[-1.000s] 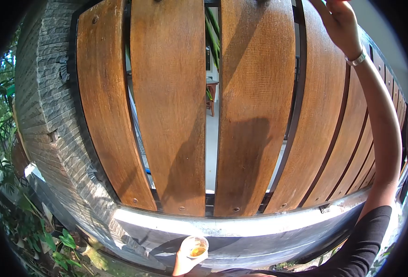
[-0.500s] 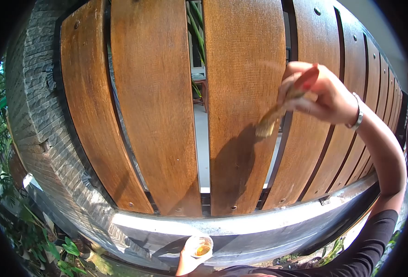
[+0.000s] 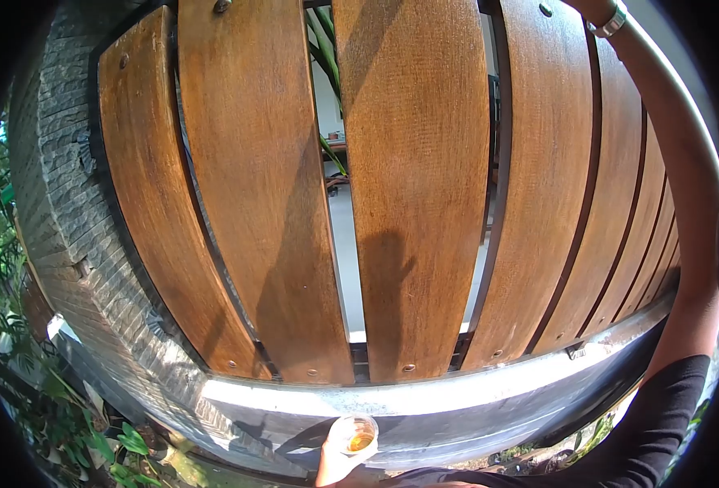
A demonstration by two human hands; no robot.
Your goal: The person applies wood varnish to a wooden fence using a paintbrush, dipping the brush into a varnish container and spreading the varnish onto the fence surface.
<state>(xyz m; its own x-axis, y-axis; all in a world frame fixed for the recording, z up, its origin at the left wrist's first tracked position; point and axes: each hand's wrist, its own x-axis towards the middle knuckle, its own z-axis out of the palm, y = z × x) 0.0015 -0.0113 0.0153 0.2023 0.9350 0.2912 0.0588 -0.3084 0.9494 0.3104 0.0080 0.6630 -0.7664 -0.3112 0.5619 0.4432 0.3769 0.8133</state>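
Left hand: was curled around the side of the cup, closed as far as its width allowed; some of the fingers were hidden behind it.
Cup: clear and open-topped, held roughly upright at the bottom of the view, with amber liquid low inside; it had barely moved over the last second.
Right hand: had risen from beside the slats to the top edge, which cut off most of it; how far it was open, and what it held, could not be told.
Brush: had been in the right hand, bristles by the middle slat, half a second earlier; it was now out of view, so no bristles could be seen on the wood.
Right arm: reached up along the right side, a metallic band at the wrist.
Middle slat: brown wood, glossy in the sun, with a dark shadow on its lower part where the brush and hand had just been working nearby.
Ledge: pale and sunlit, ran just below the slats, above the cup.
Stone wall: stood beside the leftmost slat, with green plants near its foot.
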